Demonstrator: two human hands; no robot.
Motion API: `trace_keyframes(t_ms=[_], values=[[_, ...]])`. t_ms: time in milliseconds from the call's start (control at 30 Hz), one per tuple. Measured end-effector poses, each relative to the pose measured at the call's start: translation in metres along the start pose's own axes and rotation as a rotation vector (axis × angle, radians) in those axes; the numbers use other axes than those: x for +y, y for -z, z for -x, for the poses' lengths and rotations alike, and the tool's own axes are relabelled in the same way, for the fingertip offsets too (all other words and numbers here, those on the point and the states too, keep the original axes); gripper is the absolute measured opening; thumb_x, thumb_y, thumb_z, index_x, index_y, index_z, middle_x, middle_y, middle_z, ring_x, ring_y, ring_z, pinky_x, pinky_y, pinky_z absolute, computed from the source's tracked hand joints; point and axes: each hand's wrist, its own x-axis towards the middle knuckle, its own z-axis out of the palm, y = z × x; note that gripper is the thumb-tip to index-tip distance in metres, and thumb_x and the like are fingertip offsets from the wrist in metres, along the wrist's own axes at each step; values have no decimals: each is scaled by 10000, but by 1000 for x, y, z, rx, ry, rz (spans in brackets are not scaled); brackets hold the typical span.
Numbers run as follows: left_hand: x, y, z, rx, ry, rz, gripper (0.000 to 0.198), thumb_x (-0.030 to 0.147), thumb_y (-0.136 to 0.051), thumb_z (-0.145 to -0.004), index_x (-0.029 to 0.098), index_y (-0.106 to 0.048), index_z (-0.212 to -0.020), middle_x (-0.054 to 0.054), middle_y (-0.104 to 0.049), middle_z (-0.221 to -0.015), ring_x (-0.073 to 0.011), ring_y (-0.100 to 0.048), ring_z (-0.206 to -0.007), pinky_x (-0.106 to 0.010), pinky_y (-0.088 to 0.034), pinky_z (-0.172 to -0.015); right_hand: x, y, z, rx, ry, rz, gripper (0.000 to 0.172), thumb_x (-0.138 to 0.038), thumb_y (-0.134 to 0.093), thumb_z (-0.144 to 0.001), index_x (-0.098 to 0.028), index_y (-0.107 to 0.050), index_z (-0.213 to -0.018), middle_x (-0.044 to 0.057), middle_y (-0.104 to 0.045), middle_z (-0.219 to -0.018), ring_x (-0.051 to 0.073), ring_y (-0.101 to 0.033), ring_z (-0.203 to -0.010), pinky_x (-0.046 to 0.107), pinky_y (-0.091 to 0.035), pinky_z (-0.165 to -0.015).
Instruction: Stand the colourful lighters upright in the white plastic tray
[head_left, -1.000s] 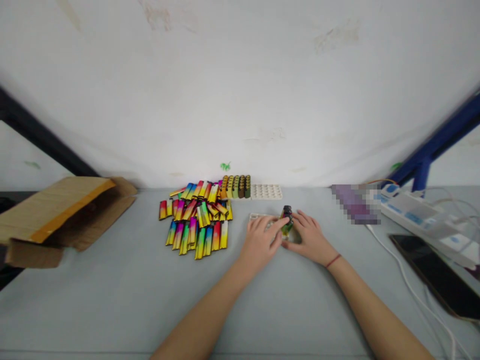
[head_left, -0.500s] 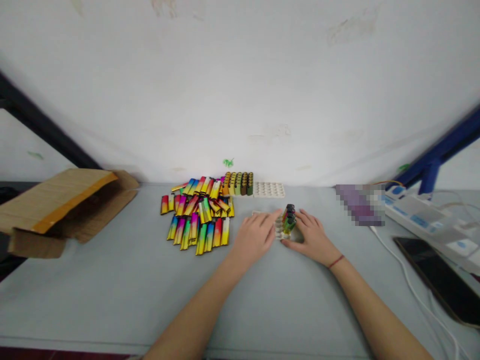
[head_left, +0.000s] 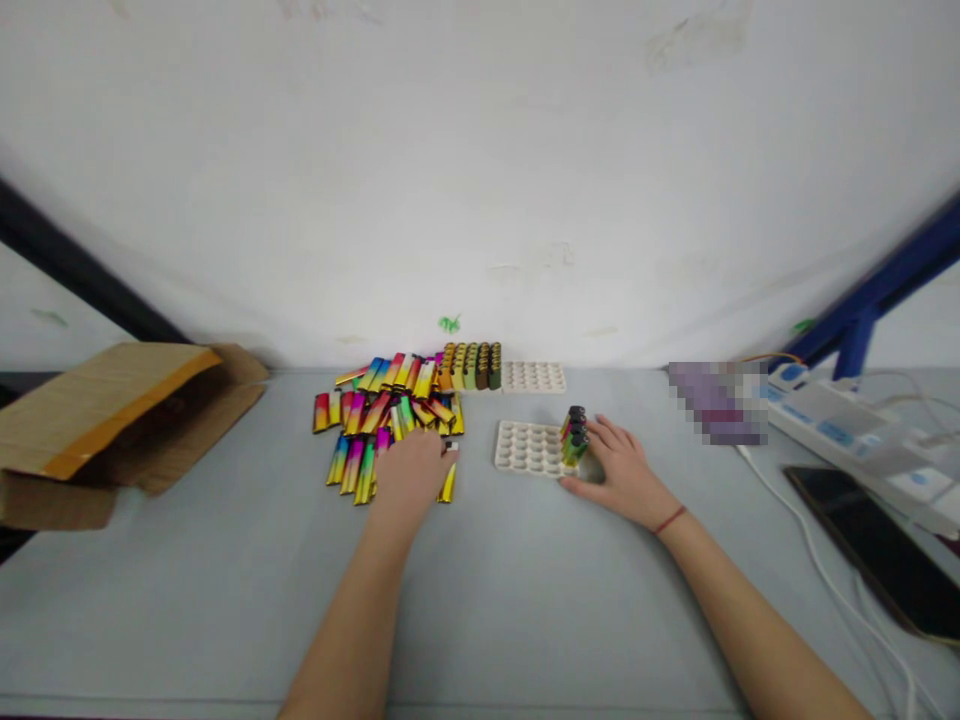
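Shiny, gradient-coloured flat tubes lie in a loose pile left of centre. My left hand is over the near side of this pile, fingers curled down and hidden from view, so whether it grips a tube cannot be told. A white tray with rows of round hollows rests in front of my right hand. That hand holds the tray's right end, thumb at the near edge and fingers beyond the standing tubes. Several dark-topped tubes stand upright in a row at that end.
Behind the pile, upright tubes stand packed in rows. A second white tray sits beside them near the wall. At left lies an open cardboard box; at right are a power strip, white cable and black phone.
My left hand has moved left from the near white tray to the tube pile, uncovering the tray's hollows. My right hand stays at the tray's right end. The view has shifted slightly.
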Motion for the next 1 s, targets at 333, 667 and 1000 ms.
trace_keyframes(t_ms=[333, 667, 1000], values=[[27, -21, 7, 118, -185, -59, 320, 295, -395, -909, 136, -654, -1009, -175, -660, -1106, -311, -591, -1083, -400, -481, -834, 0, 0, 0, 3, 4, -1, 710, -613, -583, -789, -187, -493, -1349, 164, -502, -1402, 368, -350, -1360, 546, -300, -1066], [38, -30, -10, 166, -219, 697, 240, 366, -310, -957, 181, -439, -1040, -96, -671, -861, -225, -656, -815, -327, -455, -733, 2, 0, 0, 2, 10, 10, 710, -610, -578, -793, -162, -499, -1338, 172, -508, -1393, 370, -353, -1356, 540, -309, -1064], [49, -38, -18, 123, -100, 1594, 162, 395, -376, -899, 251, -355, -969, 96, -498, -549, -91, -492, -448, -181, -400, -475, 4, -3, 0, 13, 17, 4, 698, -615, -565, -798, -202, -487, -1355, 158, -508, -1394, 377, -360, -1352, 558, -312, -1054]])
